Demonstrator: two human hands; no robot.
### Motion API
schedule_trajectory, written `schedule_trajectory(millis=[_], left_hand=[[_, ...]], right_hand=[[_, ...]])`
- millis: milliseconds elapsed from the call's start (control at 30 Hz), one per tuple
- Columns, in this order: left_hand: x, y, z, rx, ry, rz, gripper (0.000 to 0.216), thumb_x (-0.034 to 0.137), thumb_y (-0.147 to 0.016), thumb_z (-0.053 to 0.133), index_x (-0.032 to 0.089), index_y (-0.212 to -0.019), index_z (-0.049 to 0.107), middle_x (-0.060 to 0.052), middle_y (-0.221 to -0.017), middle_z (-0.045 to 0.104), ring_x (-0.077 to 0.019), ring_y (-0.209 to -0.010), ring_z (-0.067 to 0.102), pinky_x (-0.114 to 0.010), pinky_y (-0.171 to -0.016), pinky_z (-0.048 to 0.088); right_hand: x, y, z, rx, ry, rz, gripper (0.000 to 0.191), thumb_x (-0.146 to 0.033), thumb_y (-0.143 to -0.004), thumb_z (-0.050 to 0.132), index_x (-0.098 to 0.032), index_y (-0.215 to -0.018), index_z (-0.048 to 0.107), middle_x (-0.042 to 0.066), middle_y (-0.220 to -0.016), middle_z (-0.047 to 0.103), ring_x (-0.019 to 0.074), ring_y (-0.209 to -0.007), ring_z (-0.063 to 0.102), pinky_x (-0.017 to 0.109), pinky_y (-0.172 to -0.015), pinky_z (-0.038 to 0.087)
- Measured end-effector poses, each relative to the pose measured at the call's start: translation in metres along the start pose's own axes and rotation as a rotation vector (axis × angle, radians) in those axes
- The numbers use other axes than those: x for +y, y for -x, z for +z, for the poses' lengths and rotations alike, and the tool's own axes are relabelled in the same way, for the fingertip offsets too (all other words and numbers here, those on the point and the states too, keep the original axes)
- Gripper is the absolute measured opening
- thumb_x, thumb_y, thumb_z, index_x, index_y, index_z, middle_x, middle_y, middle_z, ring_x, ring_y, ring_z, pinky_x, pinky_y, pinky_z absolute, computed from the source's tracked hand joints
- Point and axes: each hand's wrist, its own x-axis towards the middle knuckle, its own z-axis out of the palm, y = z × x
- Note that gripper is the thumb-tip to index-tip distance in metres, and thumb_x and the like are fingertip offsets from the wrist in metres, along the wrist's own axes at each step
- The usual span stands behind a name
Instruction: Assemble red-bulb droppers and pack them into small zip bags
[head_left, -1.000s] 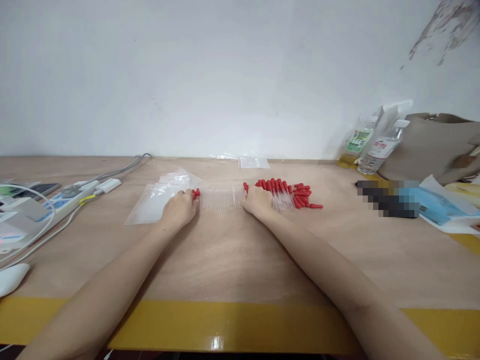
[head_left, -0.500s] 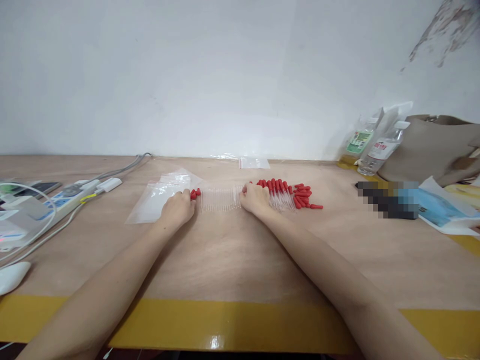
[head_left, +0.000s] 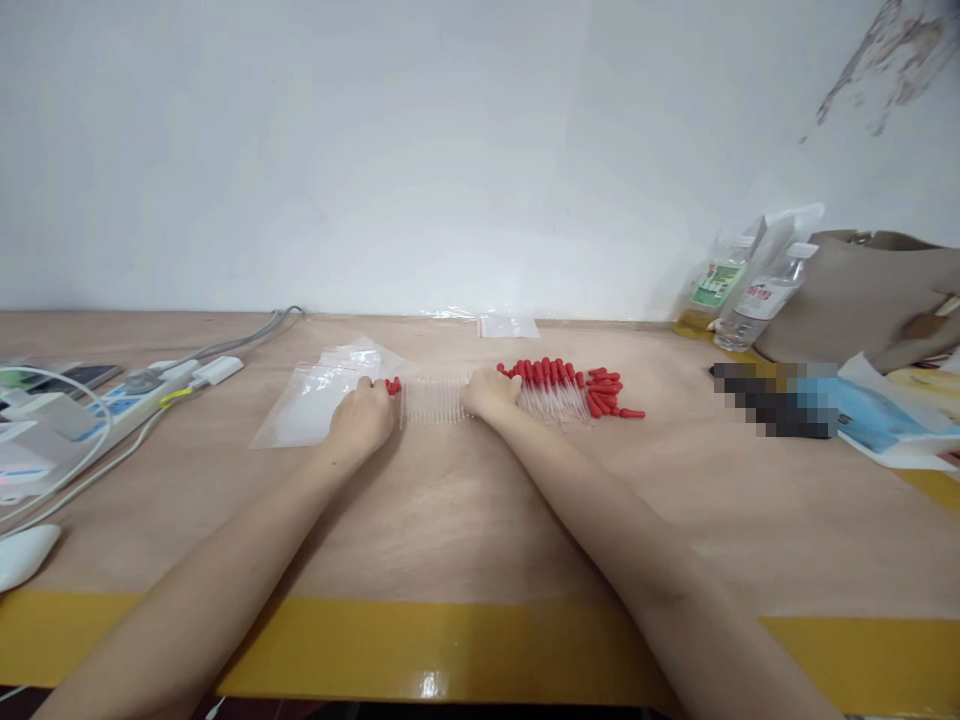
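A row of clear droppers (head_left: 436, 400) with red bulbs lies side by side on the wooden table (head_left: 465, 510). My left hand (head_left: 361, 420) rests at the row's left end, fingers curled over a couple of red bulbs (head_left: 393, 386). At the row's right end is my right hand (head_left: 491, 393), with its fingers curled down onto the tubes. Just right of that hand lies a loose pile of red-bulbed droppers (head_left: 574, 390). Under and beside my left hand are clear plastic zip bags (head_left: 311, 400).
A power strip (head_left: 142, 395) with white cables and plugs runs along the left, and a white mouse (head_left: 22, 555) sits at the front left. A small clear bag (head_left: 508, 325) lies by the wall. Two plastic bottles (head_left: 739, 285), a beige bag (head_left: 862, 290) and papers (head_left: 892, 415) fill the right.
My right hand has slid left along the row towards my left hand, shortening the stretch of tubes between them and uncovering more of the red pile. My left hand has stayed put.
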Motion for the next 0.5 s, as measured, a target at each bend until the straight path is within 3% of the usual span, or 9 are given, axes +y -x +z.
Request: schedule_trajectory(millis=[133,233,367,500], left_hand=[[0.01,0.003,0.008,0.152,0.249,0.142,0.026,0.028,-0.086,0.036,0.015,-0.085,0.059,-0.009,-0.089,0.051,-0.021,-0.074,0.057,-0.035,-0.068,0.044],[0.023,0.01,0.014,0.217,0.457,0.25,0.019,0.028,-0.083,0.043,0.015,-0.081,0.057,-0.006,-0.087,0.052,-0.0173,-0.077,0.055,-0.031,-0.072,0.044],[0.046,0.026,0.02,0.136,0.666,0.376,0.012,0.028,-0.08,0.05,0.017,-0.079,0.053,-0.001,-0.077,0.056,-0.0136,-0.069,0.053,-0.027,-0.065,0.043],[0.065,0.039,0.021,-0.012,0.793,0.383,0.014,0.032,-0.079,0.053,0.018,-0.078,0.052,0.002,-0.069,0.056,-0.0111,-0.06,0.05,-0.024,-0.057,0.04]], right_hand=[[0.009,0.01,-0.007,0.025,-0.044,-0.05,0.021,-0.022,-0.08,0.047,-0.01,-0.093,0.058,0.018,-0.096,0.062,0.0253,-0.091,0.057,0.034,-0.074,0.036],[0.034,0.028,-0.014,0.1,-0.103,-0.192,0.023,-0.024,-0.086,0.038,-0.012,-0.1,0.052,0.015,-0.101,0.059,0.0207,-0.093,0.054,0.029,-0.073,0.037],[0.084,0.058,-0.017,0.174,-0.319,-0.576,0.016,-0.02,-0.085,0.039,-0.014,-0.096,0.051,0.007,-0.085,0.06,0.0164,-0.076,0.055,0.028,-0.068,0.042],[0.124,0.079,-0.011,0.322,-0.346,-0.742,0.028,-0.017,-0.086,0.038,-0.016,-0.111,0.05,0.007,-0.086,0.057,0.0162,-0.078,0.053,0.03,-0.071,0.044]])
